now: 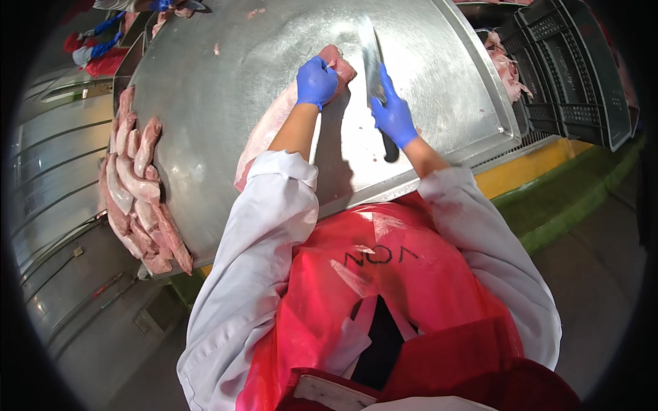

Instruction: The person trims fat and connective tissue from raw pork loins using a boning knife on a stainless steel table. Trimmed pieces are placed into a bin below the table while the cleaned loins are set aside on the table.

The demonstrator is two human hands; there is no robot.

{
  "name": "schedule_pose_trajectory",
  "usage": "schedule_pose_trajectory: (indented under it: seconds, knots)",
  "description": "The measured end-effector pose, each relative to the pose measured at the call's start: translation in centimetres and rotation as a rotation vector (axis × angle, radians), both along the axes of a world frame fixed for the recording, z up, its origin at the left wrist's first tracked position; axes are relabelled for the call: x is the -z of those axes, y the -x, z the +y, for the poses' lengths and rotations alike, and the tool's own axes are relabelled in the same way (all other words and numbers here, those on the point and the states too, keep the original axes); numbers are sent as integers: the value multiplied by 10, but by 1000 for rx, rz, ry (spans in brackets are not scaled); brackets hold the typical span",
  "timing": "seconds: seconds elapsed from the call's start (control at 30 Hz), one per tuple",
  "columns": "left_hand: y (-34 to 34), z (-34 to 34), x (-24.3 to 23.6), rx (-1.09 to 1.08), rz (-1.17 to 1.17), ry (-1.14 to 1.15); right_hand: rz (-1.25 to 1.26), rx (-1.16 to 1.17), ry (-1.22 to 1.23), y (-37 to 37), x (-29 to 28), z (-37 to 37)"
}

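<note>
A long pale pink piece of meat [264, 130] lies slantwise on the metal table, its far end near the middle. My left hand [317, 82], in a blue glove, is closed on that far end. In my right hand [394, 115], also gloved in blue, is a knife [371, 56] with a black handle. Its blade points away from me, to the right of the meat and apart from it, and looks slightly blurred. The near part of the meat is partly hidden behind my left forearm.
Several long pieces of meat [140, 185] are heaped along the left edge of the metal table [199, 89]. Dark plastic crates [558, 68] stand at the right, beside pale trimmings [506, 68]. Another person in red and blue [103, 55] is at the far left.
</note>
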State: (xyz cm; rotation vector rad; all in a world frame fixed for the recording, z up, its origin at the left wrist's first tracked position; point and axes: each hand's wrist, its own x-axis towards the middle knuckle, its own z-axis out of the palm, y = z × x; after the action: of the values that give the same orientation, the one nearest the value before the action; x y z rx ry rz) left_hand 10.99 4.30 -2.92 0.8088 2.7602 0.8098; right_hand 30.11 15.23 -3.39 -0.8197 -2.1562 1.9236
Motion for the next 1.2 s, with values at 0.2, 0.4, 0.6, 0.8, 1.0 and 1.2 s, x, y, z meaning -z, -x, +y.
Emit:
schedule_pose_trajectory:
  seconds: [0.2, 0.4, 0.6, 0.8, 1.0, 1.2]
  knots:
    - [-3, 2, -5, -77, -24, 11, -132, -329, -12, 62, 6, 14]
    - [-9, -13, 7, -170, -72, -117, -160, -552, 58, -9, 3, 22]
    - [-4, 0, -27, -123, -42, -8, -139, -503, 31, 95, 2, 18]
    - [16, -22, -29, -166, -47, -90, -65, -572, 100, 8, 9, 7]
    - [34, -10, -50, -51, -97, -43, -125, -503, 156, 117, -6, 4]
    - [70, -29, -43, -43, -232, -194, -108, -639, 185, 38, -17, -4]
